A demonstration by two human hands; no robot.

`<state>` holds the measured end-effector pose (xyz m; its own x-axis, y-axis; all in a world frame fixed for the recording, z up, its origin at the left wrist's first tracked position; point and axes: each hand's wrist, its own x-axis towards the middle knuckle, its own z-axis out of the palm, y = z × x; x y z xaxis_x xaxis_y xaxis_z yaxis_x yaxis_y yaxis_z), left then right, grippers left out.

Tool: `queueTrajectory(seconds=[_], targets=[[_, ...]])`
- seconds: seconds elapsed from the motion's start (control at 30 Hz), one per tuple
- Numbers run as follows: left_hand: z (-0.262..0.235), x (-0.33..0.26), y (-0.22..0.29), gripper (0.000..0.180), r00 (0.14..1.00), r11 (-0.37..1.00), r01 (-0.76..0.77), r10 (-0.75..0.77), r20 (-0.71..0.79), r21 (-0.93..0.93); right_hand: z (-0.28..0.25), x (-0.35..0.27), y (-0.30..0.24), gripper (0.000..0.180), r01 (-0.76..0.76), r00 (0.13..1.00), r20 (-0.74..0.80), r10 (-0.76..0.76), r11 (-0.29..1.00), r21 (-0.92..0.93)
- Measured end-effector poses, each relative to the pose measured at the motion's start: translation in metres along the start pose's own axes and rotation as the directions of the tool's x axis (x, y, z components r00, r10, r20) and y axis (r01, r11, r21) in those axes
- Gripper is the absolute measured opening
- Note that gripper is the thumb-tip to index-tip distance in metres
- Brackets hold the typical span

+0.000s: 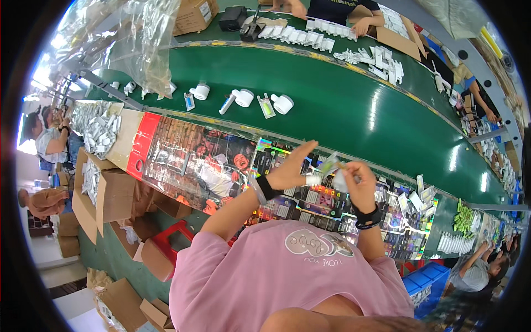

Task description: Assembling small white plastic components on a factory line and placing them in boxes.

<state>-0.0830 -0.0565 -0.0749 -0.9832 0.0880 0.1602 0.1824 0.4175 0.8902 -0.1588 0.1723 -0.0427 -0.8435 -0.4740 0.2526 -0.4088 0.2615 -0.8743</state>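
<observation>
Over the patterned work surface, my left hand (287, 170) is spread with its fingers apart. Something white (313, 180) sits at the end of its thumb; I cannot tell whether it is a wrap or a part. To its right my right hand (360, 185) is closed, pinching a white rounded plastic part (340, 181) that is partly hidden by the fingers. A small clear-and-green piece (329, 164) shows between the hands, blurred, close to the right fingertips. Dark bands circle both wrists.
Beyond the surface runs a green conveyor belt (332, 105) bearing white round-headed parts (283, 104) beside small flat pieces. White parts (417, 200) lie to my right. Cardboard boxes (116, 196) and a red stool (168, 243) stand at the left. Co-workers sit across and along the line.
</observation>
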Motion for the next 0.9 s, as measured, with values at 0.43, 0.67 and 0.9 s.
queueTrajectory(seconds=[0.43, 0.67, 0.9], targets=[[0.015, -0.071, 0.023, 0.043, 0.965, 0.965, 0.194, -0.155, 0.209, -0.178, -0.01, -0.042, -0.059, 0.013, -0.217, 0.746, 0.666, 0.019, 0.952, 0.217], [0.011, -0.068, 0.069, 0.036, 1.0, 0.989, -0.006, 0.002, 0.03, 0.151, 0.008, -0.055, -0.055, 0.009, 0.298, 0.909, 0.384, -0.162, 0.897, -0.327], [0.025, -0.063, 0.087, 0.034, 0.926, 0.498, 0.246, -0.373, 0.05, -0.832, 0.024, -0.049, -0.073, 0.016, 0.366, 0.89, -0.19, -0.414, 0.898, -0.243]])
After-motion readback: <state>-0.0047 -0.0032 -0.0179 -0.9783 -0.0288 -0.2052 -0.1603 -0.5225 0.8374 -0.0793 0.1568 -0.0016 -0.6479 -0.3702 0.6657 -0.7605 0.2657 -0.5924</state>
